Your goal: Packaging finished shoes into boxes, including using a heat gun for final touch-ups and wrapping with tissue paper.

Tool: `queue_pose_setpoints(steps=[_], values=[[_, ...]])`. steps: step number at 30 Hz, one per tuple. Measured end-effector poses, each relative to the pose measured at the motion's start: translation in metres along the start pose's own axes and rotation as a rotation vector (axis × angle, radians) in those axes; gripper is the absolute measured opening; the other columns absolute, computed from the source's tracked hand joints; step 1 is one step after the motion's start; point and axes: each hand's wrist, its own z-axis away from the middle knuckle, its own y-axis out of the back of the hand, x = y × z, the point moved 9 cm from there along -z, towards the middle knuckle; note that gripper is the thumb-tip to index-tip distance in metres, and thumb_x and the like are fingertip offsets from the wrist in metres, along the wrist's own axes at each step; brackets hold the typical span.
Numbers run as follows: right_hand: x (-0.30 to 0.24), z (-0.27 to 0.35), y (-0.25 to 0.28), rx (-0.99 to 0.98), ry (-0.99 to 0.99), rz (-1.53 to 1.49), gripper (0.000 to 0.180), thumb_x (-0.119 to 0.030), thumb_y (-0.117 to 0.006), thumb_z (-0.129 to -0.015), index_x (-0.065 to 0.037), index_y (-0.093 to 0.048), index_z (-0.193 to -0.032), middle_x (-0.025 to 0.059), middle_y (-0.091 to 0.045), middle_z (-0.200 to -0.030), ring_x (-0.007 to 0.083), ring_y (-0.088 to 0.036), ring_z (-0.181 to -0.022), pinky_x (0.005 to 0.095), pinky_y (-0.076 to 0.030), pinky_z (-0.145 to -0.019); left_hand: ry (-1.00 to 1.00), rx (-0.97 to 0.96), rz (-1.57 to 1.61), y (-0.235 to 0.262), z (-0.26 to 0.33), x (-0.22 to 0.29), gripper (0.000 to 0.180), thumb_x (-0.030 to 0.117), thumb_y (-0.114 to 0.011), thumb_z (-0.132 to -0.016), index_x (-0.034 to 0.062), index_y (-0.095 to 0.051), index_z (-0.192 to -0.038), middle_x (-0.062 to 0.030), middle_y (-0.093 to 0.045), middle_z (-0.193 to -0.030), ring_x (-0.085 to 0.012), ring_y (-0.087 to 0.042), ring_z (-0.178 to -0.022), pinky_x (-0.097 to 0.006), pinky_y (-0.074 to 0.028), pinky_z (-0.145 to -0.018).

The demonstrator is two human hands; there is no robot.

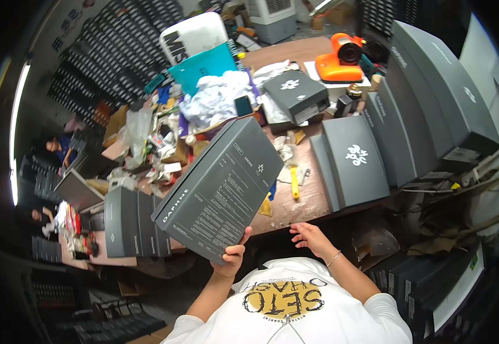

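Observation:
A dark grey shoebox (pixel 226 180) with white print is held up tilted in front of me. My left hand (pixel 232 259) grips its lower right corner, with the fingers over the edge. My right hand (pixel 312 239) is apart from the box, near the table's front edge; its fingers are loosely spread and nothing is in them. On the table beyond it lies a yellow-handled tool (pixel 294 182), perhaps a cutter or brush. A grey box with a white emblem (pixel 357 163) stands to the right of the tool.
Large grey boxes (pixel 427 103) stand stacked at the right, and more (pixel 132 223) at the left. White crumpled paper (pixel 218 97) fills a container at the back. A closed grey box (pixel 296 94) and an orange device (pixel 339 60) sit beyond. People (pixel 60 150) are at far left.

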Motion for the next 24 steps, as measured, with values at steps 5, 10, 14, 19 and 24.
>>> queue_pose_setpoints(steps=[5,10,14,19,24], values=[[-0.012,0.015,0.033,0.102,0.070,-0.017,0.034,-0.027,-0.054,-0.098,-0.002,-0.055,-0.120,0.0077,-0.060,-0.108,0.0131,-0.061,-0.084,0.0265,-0.053,-0.069,0.053,0.230,-0.750,0.021,-0.072,0.014,0.082,0.049,-0.062,-0.082,0.0077,-0.029,-0.145,-0.0195,-0.034,-0.144,-0.0268,-0.055,-0.092,-0.037,-0.054,-0.073],[0.001,0.009,0.034,0.152,0.056,0.024,0.032,-0.025,-0.057,-0.096,-0.004,-0.056,-0.120,0.0066,-0.063,-0.105,0.0141,-0.063,-0.084,0.0278,-0.054,-0.068,0.273,0.619,-1.482,0.093,-0.171,0.000,0.061,0.053,-0.059,-0.080,0.0096,-0.052,-0.123,-0.0085,-0.058,-0.116,-0.0230,-0.056,-0.106,-0.043,-0.046,-0.090],[0.019,-0.008,0.014,0.129,0.029,0.008,0.033,-0.027,-0.058,-0.095,-0.006,-0.057,-0.119,0.0078,-0.065,-0.106,0.0139,-0.064,-0.078,0.0264,-0.054,-0.062,0.174,0.220,-1.773,0.090,-0.190,-0.032,0.065,0.036,-0.061,-0.090,0.0206,-0.026,-0.142,-0.0044,-0.041,-0.099,-0.0149,-0.045,-0.084,-0.030,-0.041,-0.071],[0.039,-0.042,-0.036,0.029,-0.117,0.069,0.031,-0.023,-0.054,-0.097,-0.002,-0.054,-0.119,0.0078,-0.063,-0.106,0.0157,-0.064,-0.080,0.0288,-0.054,-0.063,-0.561,0.256,-2.692,-0.134,-0.042,0.085,0.075,0.019,-0.072,-0.081,-0.0021,-0.033,-0.142,-0.0198,-0.039,-0.143,-0.0299,-0.036,-0.135,-0.040,-0.032,-0.109],[0.041,-0.095,-0.158,-0.309,-0.252,0.396,0.042,-0.029,-0.056,-0.096,-0.001,-0.051,-0.127,0.0106,-0.058,-0.117,0.0176,-0.061,-0.090,0.0299,-0.054,-0.072,-1.517,1.927,-3.034,-0.339,0.244,0.271,0.072,0.037,-0.065,-0.083,-0.0079,-0.041,-0.133,-0.0260,-0.044,-0.134,-0.0367,-0.044,-0.125,-0.043,-0.039,-0.100]])
